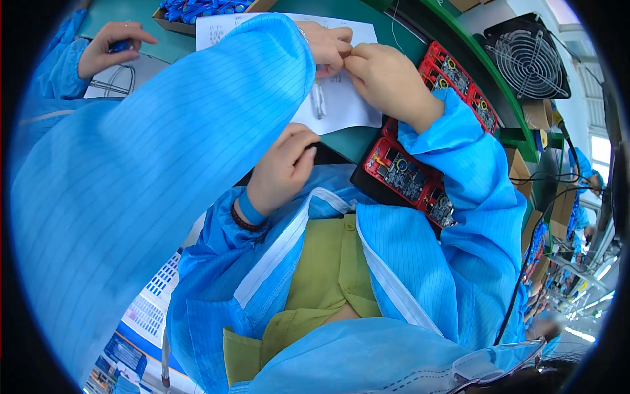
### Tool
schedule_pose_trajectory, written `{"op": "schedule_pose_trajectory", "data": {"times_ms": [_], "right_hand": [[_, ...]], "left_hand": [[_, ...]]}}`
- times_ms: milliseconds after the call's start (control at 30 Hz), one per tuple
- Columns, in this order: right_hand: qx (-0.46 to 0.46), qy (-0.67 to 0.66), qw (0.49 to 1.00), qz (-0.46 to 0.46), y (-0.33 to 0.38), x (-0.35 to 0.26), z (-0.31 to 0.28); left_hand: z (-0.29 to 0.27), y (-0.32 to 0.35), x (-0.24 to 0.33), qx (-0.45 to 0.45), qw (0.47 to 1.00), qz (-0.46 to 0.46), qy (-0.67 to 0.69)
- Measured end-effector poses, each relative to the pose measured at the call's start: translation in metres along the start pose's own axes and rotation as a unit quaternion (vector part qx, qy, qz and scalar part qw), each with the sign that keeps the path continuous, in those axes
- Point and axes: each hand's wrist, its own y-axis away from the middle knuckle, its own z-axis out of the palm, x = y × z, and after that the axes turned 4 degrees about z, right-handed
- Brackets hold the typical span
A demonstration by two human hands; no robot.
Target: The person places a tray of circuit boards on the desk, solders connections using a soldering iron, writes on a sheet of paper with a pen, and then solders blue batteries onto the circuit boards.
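My right hand is closed in a pinch above a white paper sheet. Its fingertips meet those of a co-worker's hand, whose blue-sleeved arm crosses from the left; whatever lies between them is too small to make out. A small clear-and-white slender piece shows over the sheet, just below the fingers. Nearer my body, at the table's front edge, my left hand is loosely curled, with nothing visible in it. Red cases with circuit boards lie beside my right forearm.
More red cases with boards line the right side of the green table. A black fan stands beyond the green shelf edge. At the back is a cardboard box of blue parts. Another hand holds something blue at the far left.
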Motion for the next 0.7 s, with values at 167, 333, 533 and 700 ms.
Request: {"op": "schedule_pose_trajectory", "data": {"times_ms": [167, 333, 533, 700], "right_hand": [[-0.048, 0.016, 0.998, -0.037, 0.002, -0.005, 0.002], [0.013, 0.025, 0.997, -0.076, -0.005, -0.019, 0.008], [-0.039, 0.110, 0.990, -0.083, -0.032, -0.041, 0.021], [-0.105, 0.098, 0.979, -0.141, -0.051, -0.033, 0.023]], "left_hand": [[-0.021, 0.002, 0.004, 0.024, 0.999, -0.032, -0.008], [-0.021, 0.007, 0.006, 0.013, 0.998, 0.016, -0.056], [-0.021, -0.014, 0.003, 0.012, 0.987, 0.094, -0.133], [-0.018, -0.032, 0.010, -0.040, 0.980, 0.125, -0.152]]}}
